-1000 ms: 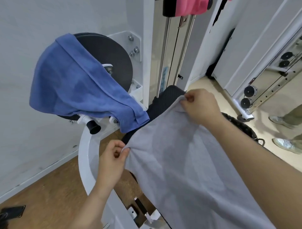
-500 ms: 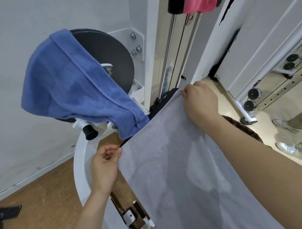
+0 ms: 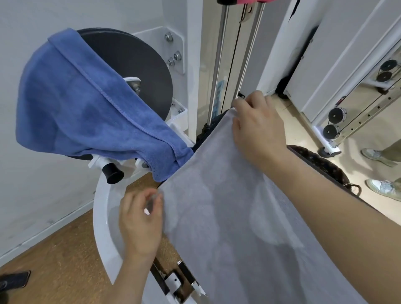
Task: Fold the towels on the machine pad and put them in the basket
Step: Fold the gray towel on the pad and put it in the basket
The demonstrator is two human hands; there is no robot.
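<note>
A grey towel [image 3: 238, 217] is stretched flat over the machine pad, which it almost fully hides. My left hand [image 3: 141, 221] pinches its near-left corner between thumb and fingers. My right hand [image 3: 258, 128] pinches the far corner close to the steel guide rods. A blue towel [image 3: 86, 108] hangs draped over the black round disc [image 3: 134, 65] at the left, its lower tip touching the grey towel's edge. A dark patterned basket [image 3: 325, 165] shows beyond my right forearm, mostly hidden.
The white curved machine frame [image 3: 104, 217] runs under my left hand. Steel guide rods [image 3: 217, 65] rise behind the pad. Something pink hangs at the top edge [image 3: 249, 1]. A person's shoes [image 3: 382, 186] stand at the right on the pale floor. A dark object [image 3: 13, 280] lies at bottom left.
Both hands have pulled the grey towel's top edge taut and straight and moved it further up the pad toward the rods; the edge's earlier slack and folds are gone.
</note>
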